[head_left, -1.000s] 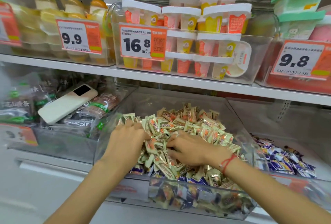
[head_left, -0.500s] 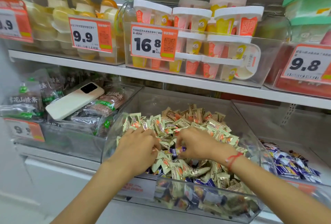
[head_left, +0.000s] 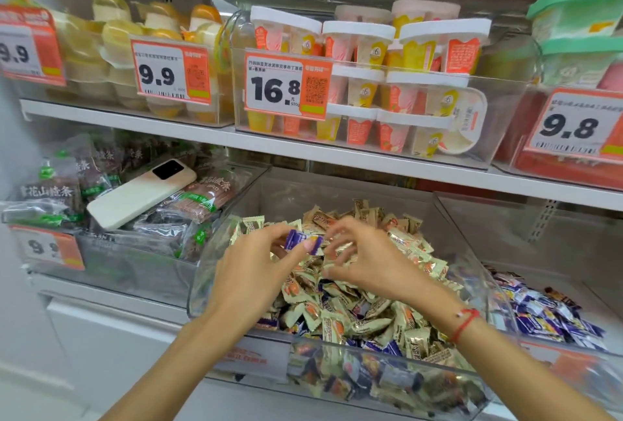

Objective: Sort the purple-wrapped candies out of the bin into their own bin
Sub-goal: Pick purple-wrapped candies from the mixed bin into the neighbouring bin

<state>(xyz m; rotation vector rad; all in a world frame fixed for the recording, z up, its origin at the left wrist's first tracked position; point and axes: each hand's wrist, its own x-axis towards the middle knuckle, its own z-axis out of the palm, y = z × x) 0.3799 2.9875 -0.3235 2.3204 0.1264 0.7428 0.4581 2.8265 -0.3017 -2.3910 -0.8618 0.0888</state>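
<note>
Both hands are held just above the heap in the clear plastic bin of cream-and-orange wrapped candies (head_left: 371,292). A purple-wrapped candy (head_left: 298,241) is pinched at the fingertips of the left hand (head_left: 256,272), lifted clear of the pile. Right hand (head_left: 367,262) is seen beside it, fingers loosely spread and curved, nothing gripped as far as can be told; a red string bracelet (head_left: 467,323) is worn at that wrist.

More purple wrappers are glimpsed low in the heap and against the front wall of the bin. The neighbouring clear bin of purple-and-white wrapped candies (head_left: 546,316) sits to the right, separated by the shared wall.

Judgement on the step in hand: the pinched piece is best passed to the right hand, which is nearer the purple bin, and carried over the dividing wall before release, so that nothing is dropped back. The grip is taken on a crinkled wrapper, so slipping is a risk. Cream pieces clinging to the purple one are to be shaken off first. Buried purple pieces probably call for the pile to be raked aside, gently, as the heap stands near the rim.
</note>
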